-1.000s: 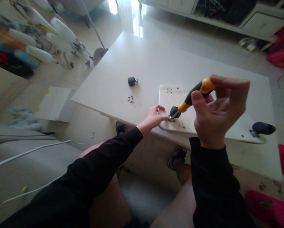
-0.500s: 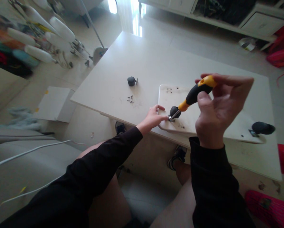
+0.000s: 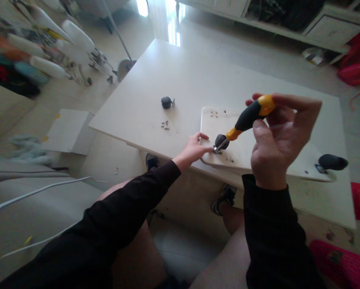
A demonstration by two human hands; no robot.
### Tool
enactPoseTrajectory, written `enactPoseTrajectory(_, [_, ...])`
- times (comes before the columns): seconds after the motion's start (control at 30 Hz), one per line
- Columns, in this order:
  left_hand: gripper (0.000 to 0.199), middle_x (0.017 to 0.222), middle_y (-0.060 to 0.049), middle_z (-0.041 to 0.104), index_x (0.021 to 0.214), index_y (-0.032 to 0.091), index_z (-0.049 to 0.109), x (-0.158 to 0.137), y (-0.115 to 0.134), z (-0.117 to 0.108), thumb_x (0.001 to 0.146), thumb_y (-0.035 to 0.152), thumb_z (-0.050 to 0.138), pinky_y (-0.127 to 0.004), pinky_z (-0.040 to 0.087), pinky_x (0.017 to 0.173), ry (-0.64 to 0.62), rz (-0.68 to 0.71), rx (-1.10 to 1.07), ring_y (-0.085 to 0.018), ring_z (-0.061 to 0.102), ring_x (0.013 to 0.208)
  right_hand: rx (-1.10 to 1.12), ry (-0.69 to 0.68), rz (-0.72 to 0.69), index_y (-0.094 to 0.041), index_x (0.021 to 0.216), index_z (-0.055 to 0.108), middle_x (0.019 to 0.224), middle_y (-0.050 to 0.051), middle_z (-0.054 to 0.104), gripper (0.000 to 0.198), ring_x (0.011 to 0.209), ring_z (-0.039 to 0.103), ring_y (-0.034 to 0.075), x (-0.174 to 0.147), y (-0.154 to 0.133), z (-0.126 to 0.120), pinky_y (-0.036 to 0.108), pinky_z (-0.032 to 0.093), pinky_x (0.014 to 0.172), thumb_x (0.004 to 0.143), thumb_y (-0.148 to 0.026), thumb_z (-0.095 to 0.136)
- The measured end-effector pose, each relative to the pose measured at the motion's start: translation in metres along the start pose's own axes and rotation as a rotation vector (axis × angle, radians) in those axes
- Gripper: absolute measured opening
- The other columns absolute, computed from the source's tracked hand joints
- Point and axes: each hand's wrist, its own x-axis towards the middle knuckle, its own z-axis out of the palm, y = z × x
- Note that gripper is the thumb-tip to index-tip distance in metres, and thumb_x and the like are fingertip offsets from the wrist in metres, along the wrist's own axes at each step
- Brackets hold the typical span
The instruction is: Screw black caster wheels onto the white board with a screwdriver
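A yellow-and-black screwdriver point(image 3: 249, 116) is gripped by its handle in my right hand point(image 3: 277, 138). Its shaft slants down left to the metal plate of a black caster point(image 3: 222, 141). That caster stands on the near left corner of a white board point(image 3: 243, 150), which lies flat on the table. My left hand point(image 3: 194, 149) is at the board's left end, thumb pressing the caster's plate and a finger on the board beside it. Whether a screw sits under the tip is too small to tell. Another caster point(image 3: 332, 162) is on the board's right end.
On the white table point(image 3: 180, 76) lie a loose caster point(image 3: 166, 102) and several small screws point(image 3: 165, 125), left of the board. A white box point(image 3: 68, 131) stands on the floor at left. A pink basket point(image 3: 342, 261) is at lower right.
My right hand has shifted slightly right and turned a little about the screwdriver's handle, which looks rotated. My left hand and the caster stay in place.
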Motion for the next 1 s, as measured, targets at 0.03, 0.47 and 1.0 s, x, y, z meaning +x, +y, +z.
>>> enactPoseTrajectory(0.03, [0.044, 0.126, -0.013, 0.061, 0.112, 0.018, 0.071, 0.000, -0.001, 0.000, 0.072, 0.022, 0.087, -0.043, 0.047, 0.108, 0.000, 0.000, 0.001, -0.027, 0.058, 0.118, -0.002, -0.024, 0.018, -0.036, 0.126, 0.066, 0.123, 0.003, 0.062, 0.038, 0.112, 0.070, 0.023, 0.000, 0.000, -0.001, 0.043, 0.066, 0.091, 0.089, -0.038, 0.075])
enactPoseTrajectory(0.47, [0.042, 0.124, -0.012, 0.061, 0.111, 0.018, 0.069, -0.001, 0.002, 0.000, 0.073, 0.022, 0.086, -0.043, 0.048, 0.107, -0.008, -0.011, -0.021, -0.026, 0.059, 0.115, -0.002, -0.017, 0.005, -0.034, 0.121, 0.067, 0.118, 0.002, 0.061, 0.034, 0.116, 0.070, 0.023, 0.001, -0.006, -0.001, 0.042, 0.065, 0.092, 0.087, -0.029, 0.072])
enactPoseTrajectory(1.0, [0.043, 0.124, -0.013, 0.063, 0.112, 0.018, 0.069, 0.002, -0.002, 0.001, 0.072, 0.021, 0.087, -0.044, 0.049, 0.108, -0.012, -0.004, -0.047, -0.026, 0.061, 0.113, -0.067, -0.073, 0.072, -0.039, 0.136, 0.067, 0.125, 0.002, 0.065, 0.046, 0.108, 0.070, 0.021, -0.003, -0.004, -0.003, 0.042, 0.065, 0.096, 0.091, -0.037, 0.076])
